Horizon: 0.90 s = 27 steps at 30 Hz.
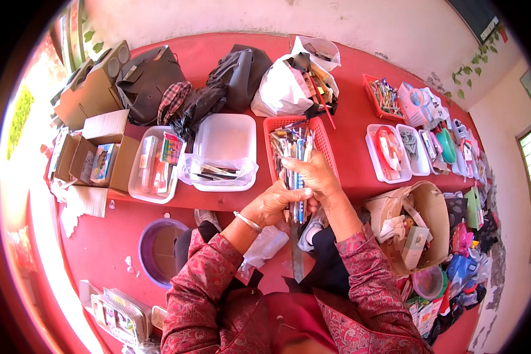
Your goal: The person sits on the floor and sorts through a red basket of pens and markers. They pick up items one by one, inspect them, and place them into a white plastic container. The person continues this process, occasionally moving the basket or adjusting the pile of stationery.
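gripping one loose bundle of pens point(301, 203) with both hands, at the near end of the red basket point(323, 131). left hand point(271, 203) is closed round the lower part, thumb laid across the front. right hand point(317, 176) is curled in from the other side, higher up, thumb over the barrels. neither palm shows, so can't tell how hard each squeezes.

risks, my read: barrels look slick and uneven in length, so if one hand eases off, inner ones could slip out and drop past the table point(351, 159) edge. the far ends overlap the loose pens point(288, 131) in the basket from this view. can't tell if they touch, but a snag there could knock some askew. any uncapped tip could mark skin or sleeve; too small to check.

counts: hands 2, both on the bundle. bundle 1, pens in it packed too tight to count. red baskets 2: this one plus a second basket point(371, 99) off to the right. white trays left of the basket 2: outer tray point(152, 197), inner tray point(225, 133). purple basin point(144, 259) 1. bracelet point(248, 222) 1, left wrist.
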Tool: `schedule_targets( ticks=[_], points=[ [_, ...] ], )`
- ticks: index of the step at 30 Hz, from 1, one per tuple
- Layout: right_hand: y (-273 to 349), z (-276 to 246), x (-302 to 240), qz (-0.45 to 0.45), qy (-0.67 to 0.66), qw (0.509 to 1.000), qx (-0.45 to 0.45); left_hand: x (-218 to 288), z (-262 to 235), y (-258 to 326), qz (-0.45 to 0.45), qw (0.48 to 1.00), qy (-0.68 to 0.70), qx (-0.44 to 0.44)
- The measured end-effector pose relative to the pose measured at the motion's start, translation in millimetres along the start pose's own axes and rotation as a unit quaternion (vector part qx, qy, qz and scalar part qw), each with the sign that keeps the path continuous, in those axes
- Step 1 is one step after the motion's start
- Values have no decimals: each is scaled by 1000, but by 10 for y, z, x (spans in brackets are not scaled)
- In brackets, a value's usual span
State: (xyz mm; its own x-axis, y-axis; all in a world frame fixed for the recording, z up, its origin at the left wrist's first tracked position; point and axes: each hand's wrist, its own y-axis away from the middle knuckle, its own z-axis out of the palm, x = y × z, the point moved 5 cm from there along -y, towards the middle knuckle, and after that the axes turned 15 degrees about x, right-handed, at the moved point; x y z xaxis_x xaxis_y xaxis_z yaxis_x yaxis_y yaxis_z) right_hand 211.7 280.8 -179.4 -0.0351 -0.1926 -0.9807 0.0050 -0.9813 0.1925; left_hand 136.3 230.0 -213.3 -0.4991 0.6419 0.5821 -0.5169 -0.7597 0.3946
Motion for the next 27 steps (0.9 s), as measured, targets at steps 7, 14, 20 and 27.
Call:
schedule_targets(
  ticks=[7,14,20,27],
  points=[
    [-231,-173,203,75,-59,994,-50,8,11,-14,1,997,69,-21],
    [-181,-489,-152,-46,63,987,141,24,-7,-34,64,997,19,28],
    [-59,-409,-283,-215,205,932,207,20,-99,-88,142,964,-156,161],
    [-124,-345,-180,-210,221,946,112,-28,-38,-72,130,979,-112,114]
  ],
)
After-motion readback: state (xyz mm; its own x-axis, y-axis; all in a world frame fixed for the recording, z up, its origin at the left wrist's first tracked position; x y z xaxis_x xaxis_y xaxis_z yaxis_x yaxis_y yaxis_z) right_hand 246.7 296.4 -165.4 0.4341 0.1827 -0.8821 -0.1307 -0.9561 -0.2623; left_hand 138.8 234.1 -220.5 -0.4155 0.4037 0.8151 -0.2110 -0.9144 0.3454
